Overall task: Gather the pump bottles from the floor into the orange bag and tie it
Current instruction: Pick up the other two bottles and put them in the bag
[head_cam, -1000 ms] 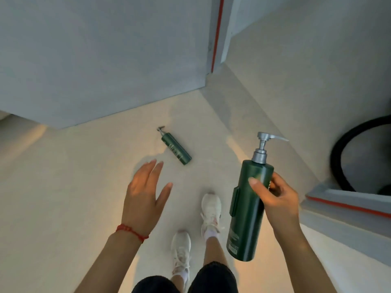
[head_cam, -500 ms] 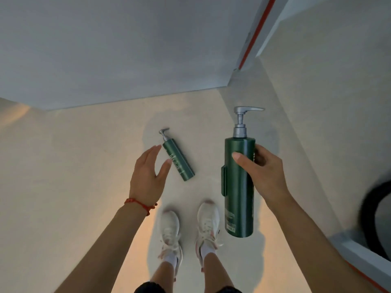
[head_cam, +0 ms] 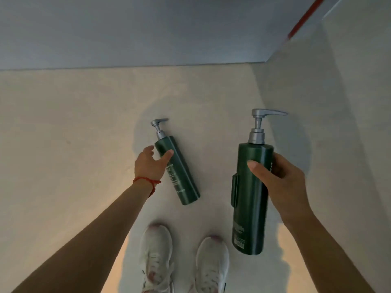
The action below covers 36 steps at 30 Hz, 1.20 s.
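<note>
A small dark green pump bottle point(head_cam: 179, 176) with a grey pump lies on the pale floor, its pump pointing away from me. My left hand point(head_cam: 149, 163) reaches down to its upper part; the thumb rests on the bottle's shoulder and the fingers curl around the far side, so the hand is closing on it. My right hand point(head_cam: 279, 180) holds a larger dark green pump bottle point(head_cam: 249, 197) upright in the air, at the right. No orange bag is in view.
My two white shoes point(head_cam: 156, 256) stand just below the lying bottle. A grey wall point(head_cam: 148, 28) runs across the top, and another wall with a red strip point(head_cam: 304, 17) closes the right side, forming a corner.
I have stepped closer and bent down. My left hand has gone from hovering open beside the small bottle to touching its upper part. The right hand still holds the large bottle.
</note>
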Available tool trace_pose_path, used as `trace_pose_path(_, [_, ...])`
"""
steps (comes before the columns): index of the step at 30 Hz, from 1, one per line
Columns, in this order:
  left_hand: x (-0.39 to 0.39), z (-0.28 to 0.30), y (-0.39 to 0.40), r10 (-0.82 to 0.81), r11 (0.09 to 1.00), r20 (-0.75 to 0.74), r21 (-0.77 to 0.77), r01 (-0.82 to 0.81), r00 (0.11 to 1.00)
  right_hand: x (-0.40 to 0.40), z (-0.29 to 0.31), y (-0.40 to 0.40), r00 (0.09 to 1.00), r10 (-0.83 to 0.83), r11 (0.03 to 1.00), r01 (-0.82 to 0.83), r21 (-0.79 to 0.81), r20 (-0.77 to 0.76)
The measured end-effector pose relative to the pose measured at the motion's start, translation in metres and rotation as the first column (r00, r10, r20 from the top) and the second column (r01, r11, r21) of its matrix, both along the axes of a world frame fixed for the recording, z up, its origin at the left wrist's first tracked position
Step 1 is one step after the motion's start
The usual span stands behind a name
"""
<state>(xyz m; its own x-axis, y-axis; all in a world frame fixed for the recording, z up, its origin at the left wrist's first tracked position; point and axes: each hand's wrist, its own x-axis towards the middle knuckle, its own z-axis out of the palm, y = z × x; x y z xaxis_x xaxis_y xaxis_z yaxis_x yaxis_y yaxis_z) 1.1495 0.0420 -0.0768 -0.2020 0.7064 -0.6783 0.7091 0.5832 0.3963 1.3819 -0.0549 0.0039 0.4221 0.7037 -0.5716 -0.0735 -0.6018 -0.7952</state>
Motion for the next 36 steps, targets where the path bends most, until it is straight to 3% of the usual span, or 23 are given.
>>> trace_pose_path(9, [0.002,-0.064,0.004,0.360,0.933,0.131,-0.056,-0.355,0.924,0.004,-0.051,-0.006,1.000,0.027,0.999,-0.026,-0.022,0.005])
trace_pose_path(15, [-0.006,-0.033,-0.002,0.371,0.928,0.334,-0.107,-0.357,0.866,-0.003,-0.032,-0.004,1.000,-0.008,1.000,0.008,0.000,-0.010])
trace_pose_path(20, [-0.011,0.059,-0.010,0.299,0.953,0.511,-0.120,-0.277,0.806,-0.019,0.036,-0.003,0.993,-0.070,0.997,0.071,0.008,-0.093])
trace_pose_path(28, [-0.018,0.248,-0.004,0.063,0.998,0.620,-0.029,-0.057,0.782,-0.045,0.199,0.013,0.983,-0.039,0.997,0.050,0.058,-0.177])
trace_pose_path(36, [-0.023,0.435,0.014,-0.005,0.989,0.728,0.105,-0.104,0.685,-0.052,0.378,0.032,0.988,0.038,0.992,-0.019,0.126,-0.150])
